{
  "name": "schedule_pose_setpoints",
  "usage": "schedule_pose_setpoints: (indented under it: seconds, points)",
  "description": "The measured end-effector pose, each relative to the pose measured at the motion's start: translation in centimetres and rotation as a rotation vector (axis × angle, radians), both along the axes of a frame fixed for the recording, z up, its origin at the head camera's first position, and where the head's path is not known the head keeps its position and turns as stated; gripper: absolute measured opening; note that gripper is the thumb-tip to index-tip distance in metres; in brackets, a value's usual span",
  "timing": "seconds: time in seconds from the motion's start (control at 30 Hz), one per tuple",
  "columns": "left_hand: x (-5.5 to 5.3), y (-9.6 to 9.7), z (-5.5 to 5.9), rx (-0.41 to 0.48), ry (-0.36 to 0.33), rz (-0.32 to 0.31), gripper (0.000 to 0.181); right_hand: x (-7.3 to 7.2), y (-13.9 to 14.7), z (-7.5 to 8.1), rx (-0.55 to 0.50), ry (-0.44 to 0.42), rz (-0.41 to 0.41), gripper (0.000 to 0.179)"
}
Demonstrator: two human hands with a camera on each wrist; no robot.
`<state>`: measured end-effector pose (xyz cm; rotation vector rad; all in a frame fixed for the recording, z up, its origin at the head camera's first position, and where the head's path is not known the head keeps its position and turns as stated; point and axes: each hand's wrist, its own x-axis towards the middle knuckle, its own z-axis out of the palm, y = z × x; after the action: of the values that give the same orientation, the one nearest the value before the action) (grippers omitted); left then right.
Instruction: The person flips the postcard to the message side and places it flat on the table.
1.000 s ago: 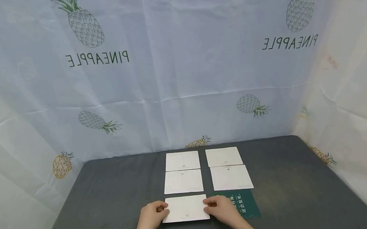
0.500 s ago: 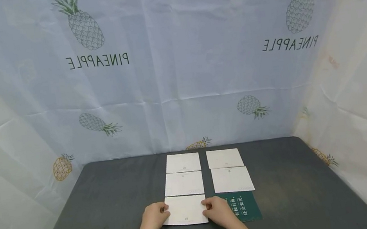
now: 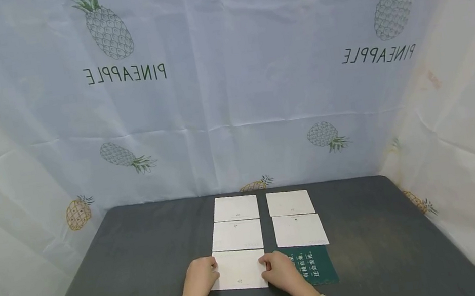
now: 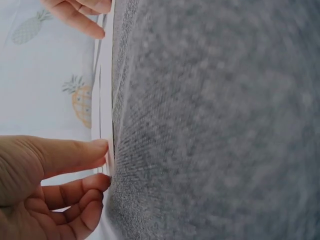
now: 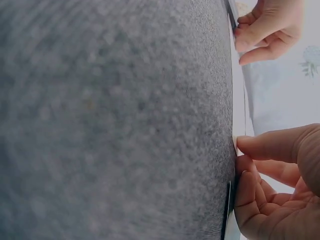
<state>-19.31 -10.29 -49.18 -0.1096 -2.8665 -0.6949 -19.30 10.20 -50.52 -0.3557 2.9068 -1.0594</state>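
A white postcard (image 3: pixel 239 269) with a small printed mark lies nearest to me in the left column on the dark table. My left hand (image 3: pixel 200 279) pinches its left edge between thumb and forefinger. On the opposite edge my right hand (image 3: pixel 283 272) holds the postcard the same way. Its far edge runs right along the near edge of another white postcard (image 3: pixel 237 235). Beside my right hand is a green card (image 3: pixel 319 264) with white writing, partly hidden by that hand. In the left wrist view the left thumb (image 4: pixel 82 155) meets the postcard's thin edge.
One more white postcard (image 3: pixel 236 208) tops the left column. Two others, a far one (image 3: pixel 290 203) and a nearer one (image 3: pixel 300 231), form the right column above the green card. The dark grey table (image 3: pixel 123 277) ends at a pineapple-print curtain (image 3: pixel 229 93).
The near postcard has come down flat and shifted slightly left and away from me, closing the gap to the one beyond. Both hands have kept their hold.
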Motion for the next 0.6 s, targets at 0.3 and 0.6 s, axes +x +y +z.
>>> schedule_pose_setpoints:
  seconds: [0.3, 0.6]
  points:
    - [0.1, -0.1, -0.1, -0.024, 0.021, 0.01, 0.011, 0.0, 0.3, -0.2, -0.021, 0.027, -0.036, 0.023]
    - [0.4, 2.0, 0.6, -0.061, 0.113, -0.003, 0.013, -0.3, 3.2, 1.0, -0.214, 0.019, -0.121, 0.024]
